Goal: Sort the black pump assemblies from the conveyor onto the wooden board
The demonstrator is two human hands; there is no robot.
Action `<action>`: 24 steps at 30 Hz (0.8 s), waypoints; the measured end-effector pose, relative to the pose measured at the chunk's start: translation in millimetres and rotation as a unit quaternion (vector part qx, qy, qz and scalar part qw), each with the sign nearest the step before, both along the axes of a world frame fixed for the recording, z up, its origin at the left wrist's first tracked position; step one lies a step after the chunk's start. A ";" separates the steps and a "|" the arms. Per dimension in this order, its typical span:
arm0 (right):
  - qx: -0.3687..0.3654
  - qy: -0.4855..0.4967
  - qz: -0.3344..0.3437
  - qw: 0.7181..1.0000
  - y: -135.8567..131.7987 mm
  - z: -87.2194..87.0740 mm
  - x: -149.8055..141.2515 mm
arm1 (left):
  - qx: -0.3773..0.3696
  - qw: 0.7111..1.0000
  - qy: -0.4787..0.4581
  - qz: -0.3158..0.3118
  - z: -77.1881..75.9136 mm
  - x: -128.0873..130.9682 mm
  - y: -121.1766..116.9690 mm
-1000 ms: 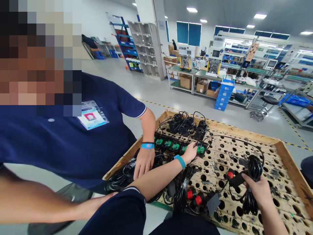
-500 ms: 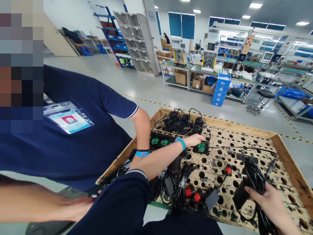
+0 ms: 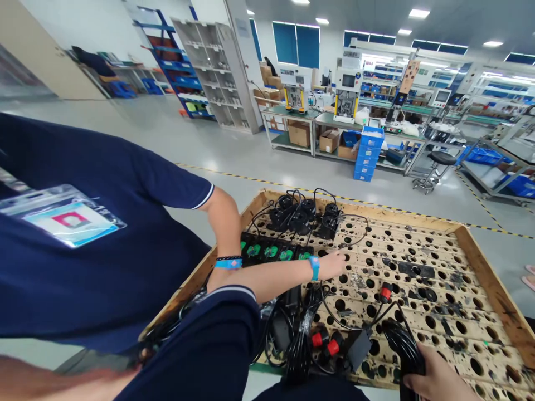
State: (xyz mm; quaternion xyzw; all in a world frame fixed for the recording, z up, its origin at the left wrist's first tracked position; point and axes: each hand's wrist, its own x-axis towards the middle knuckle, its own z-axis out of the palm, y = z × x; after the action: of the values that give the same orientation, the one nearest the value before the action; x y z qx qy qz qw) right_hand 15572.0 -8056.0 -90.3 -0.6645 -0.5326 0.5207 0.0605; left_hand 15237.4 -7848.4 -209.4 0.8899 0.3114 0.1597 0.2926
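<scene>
My left hand, with a turquoise wristband, reaches across the wooden tray; its fingers look drawn together, and what they hold, if anything, is hidden. Beside that wrist is a row of black housings with green circuit boards. My right hand is closed around a coiled black cable at the near right, partly cut off by the frame. Left of it lie a flat black box and red-and-black connectors. Another bundle of black cable lies under my left arm.
The wooden tray has a board full of round holes. Black round parts with cables sit at its far left. A co-worker in navy stands close at the left, one forearm passing behind mine. Blue bins stand beyond.
My right hand has moved nearer to me with the coiled cable. The separate green-board housing under my left hand is now in line with the row. The view has shifted slightly right.
</scene>
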 end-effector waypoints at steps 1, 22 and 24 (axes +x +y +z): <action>0.009 0.002 0.018 1.000 7.0 -5.6 -0.9 | 0.004 1.000 0.010 0.019 -7.2 -8.3 2.5; 0.268 -0.352 0.133 0.887 112.2 -114.8 -25.1 | -0.018 0.943 0.153 0.294 -46.6 -45.7 -36.8; 0.303 -0.237 0.100 0.918 153.3 -102.5 -47.7 | -0.016 0.951 0.131 0.281 -48.2 -44.7 -37.2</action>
State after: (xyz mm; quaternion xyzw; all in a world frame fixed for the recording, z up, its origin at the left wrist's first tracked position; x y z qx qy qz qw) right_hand 15524.3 -7902.7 -192.9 -0.6615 -0.7274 0.1651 0.0781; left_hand 15192.6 -7885.5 -257.6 0.7749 0.5868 0.1126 0.2064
